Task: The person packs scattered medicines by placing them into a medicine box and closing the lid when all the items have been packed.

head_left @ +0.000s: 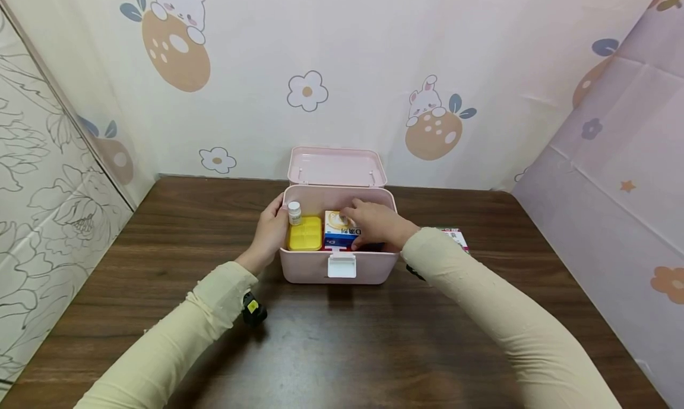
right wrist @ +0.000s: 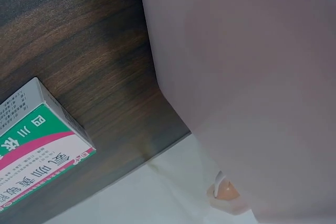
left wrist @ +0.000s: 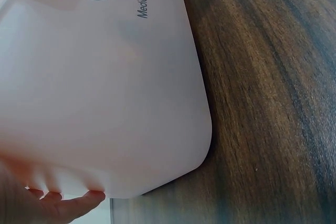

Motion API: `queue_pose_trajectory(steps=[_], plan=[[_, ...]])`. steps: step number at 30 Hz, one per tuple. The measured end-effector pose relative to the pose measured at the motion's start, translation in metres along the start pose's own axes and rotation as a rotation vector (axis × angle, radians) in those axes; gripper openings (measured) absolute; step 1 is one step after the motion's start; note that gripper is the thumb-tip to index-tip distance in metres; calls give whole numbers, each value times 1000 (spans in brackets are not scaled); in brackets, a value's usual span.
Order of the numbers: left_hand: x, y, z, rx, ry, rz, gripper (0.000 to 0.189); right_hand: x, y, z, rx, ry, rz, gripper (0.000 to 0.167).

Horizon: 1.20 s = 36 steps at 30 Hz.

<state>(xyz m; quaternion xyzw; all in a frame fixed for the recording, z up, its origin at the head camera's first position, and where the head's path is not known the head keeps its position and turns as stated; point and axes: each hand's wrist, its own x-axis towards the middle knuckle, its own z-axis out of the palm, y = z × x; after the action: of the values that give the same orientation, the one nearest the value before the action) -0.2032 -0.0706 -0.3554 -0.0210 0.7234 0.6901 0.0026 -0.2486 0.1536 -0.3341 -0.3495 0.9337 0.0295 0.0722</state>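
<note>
On the table stands a pink medicine chest (head_left: 304,269) with its lid (head_left: 338,165) tipped back. My left hand (head_left: 271,230) holds its left side wall; in the left wrist view, fingers (left wrist: 86,203) lie against the outside of the wall. Reaching inside, my right hand (head_left: 376,224) grips a blue-and-white medicine carton (head_left: 335,239), thumb at the near side and fingers over the top. Left of the carton are a yellow pill organizer (head_left: 305,235) and a small white bottle (head_left: 294,214). The right hand's fingers are hidden from the right wrist view.
Right of the chest, a green, pink and white medicine carton (right wrist: 39,153) lies on the wooden table (head_left: 331,338), partly behind my right sleeve in the head view. A patterned curtain (head_left: 363,53) hangs behind the table. The chest's white latch (head_left: 342,266) faces me.
</note>
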Motion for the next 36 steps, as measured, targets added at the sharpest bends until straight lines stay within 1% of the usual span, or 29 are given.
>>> queue_pose_trajectory(steps=[5, 12, 17, 20, 23, 26, 30, 33, 36], plan=[[0, 0, 0, 4, -6, -13, 47, 1, -1, 2, -36, 8, -18, 69], [1, 0, 0, 3, -5, -13, 47, 0, -3, 2, -31, 13, -24, 63], [1, 0, 0, 3, -7, -8, 47, -1, -4, 0, -37, 19, -59, 57], [0, 0, 0, 10, -8, -6, 47, -4, -2, -3, -37, 31, -84, 60], [-1, 0, -1, 4, -1, -3, 48, -9, 0, -13, -22, 65, -97, 63], [-1, 0, -1, -6, 5, 0, 48, -18, 0, -26, 22, 92, -61, 62], [-1, 0, -1, 1, -3, -7, 48, -37, 2, -43, 80, 119, 25, 58], [-1, 0, 0, 2, -3, -10, 48, -52, 9, -52, 112, 177, 61, 54], [-1, 0, 0, -2, 1, -6, 48, -67, 20, -58, 140, 244, 80, 52]])
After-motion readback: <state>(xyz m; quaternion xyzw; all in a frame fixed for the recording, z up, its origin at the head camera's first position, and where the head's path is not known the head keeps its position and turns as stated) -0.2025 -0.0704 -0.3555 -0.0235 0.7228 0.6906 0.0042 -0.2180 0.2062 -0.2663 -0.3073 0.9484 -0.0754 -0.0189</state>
